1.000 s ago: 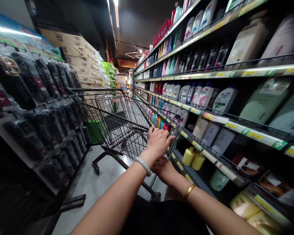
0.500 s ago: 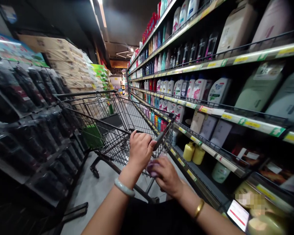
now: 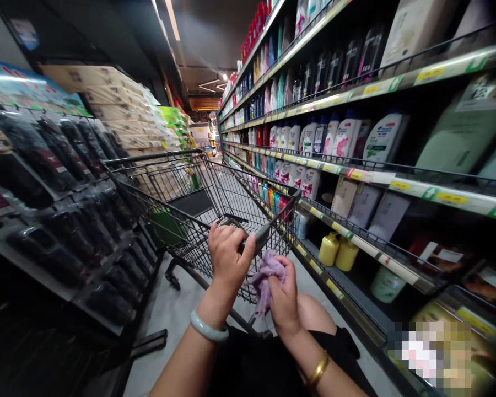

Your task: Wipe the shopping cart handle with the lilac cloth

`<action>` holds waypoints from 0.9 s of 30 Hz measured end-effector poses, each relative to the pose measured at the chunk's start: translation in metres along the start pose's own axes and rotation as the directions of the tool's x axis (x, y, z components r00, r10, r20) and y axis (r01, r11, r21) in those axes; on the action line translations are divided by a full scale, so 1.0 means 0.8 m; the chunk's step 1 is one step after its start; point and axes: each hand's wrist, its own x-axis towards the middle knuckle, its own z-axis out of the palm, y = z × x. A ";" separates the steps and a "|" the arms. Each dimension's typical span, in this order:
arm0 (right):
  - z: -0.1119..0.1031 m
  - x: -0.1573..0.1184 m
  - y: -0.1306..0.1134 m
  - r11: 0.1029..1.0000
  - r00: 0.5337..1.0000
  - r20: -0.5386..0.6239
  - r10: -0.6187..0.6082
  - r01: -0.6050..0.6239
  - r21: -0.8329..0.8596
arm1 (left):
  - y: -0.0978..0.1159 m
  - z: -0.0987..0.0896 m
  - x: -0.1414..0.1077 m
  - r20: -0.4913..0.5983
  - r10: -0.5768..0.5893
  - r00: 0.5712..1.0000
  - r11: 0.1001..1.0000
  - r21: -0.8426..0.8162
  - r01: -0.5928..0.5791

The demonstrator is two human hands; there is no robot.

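My left hand [image 3: 228, 255], with a pale bangle on its wrist, is wrapped over the dark handle [image 3: 261, 238] of a black wire shopping cart [image 3: 198, 204]. Beside it on the right, my right hand [image 3: 284, 295] pinches a crumpled purple cloth [image 3: 268, 275] between thumb and fingers. The cloth hangs just below the handle's right part, in front of the cart's wire side. A gold bracelet is on my right wrist. The cart's basket shows bare wire at its bottom.
Shelves [image 3: 339, 99] of bottles run along the right, with two yellow bottles [image 3: 338, 251] low down. Packaged dark goods [image 3: 62, 220] hang at the left. Stacked packs [image 3: 116, 110] stand behind them. A green item [image 3: 168, 226] shows by the cart's left side. A pixelated patch covers the lower right.
My right hand has turned and dropped a little, and the purple cloth now shows spread out more. The view has shifted, with the shelves sliding right. My left hand stays on the handle.
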 end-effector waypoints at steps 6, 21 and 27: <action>0.004 0.055 -0.041 0.979 0.980 -0.042 -0.194 0.196 0.061 | 0.010 -0.008 -0.005 0.015 0.003 1.000 1.000 -0.008 -0.003; 0.001 0.032 -0.070 0.936 0.936 0.028 -0.350 0.351 -0.038 | 0.010 -0.029 -0.037 -0.193 0.041 0.980 0.975 -0.208 -0.082; -0.031 0.036 -0.060 0.953 0.957 -0.030 -0.287 0.282 -0.112 | 0.018 -0.039 -0.048 -0.232 0.075 0.970 0.965 -0.228 -0.129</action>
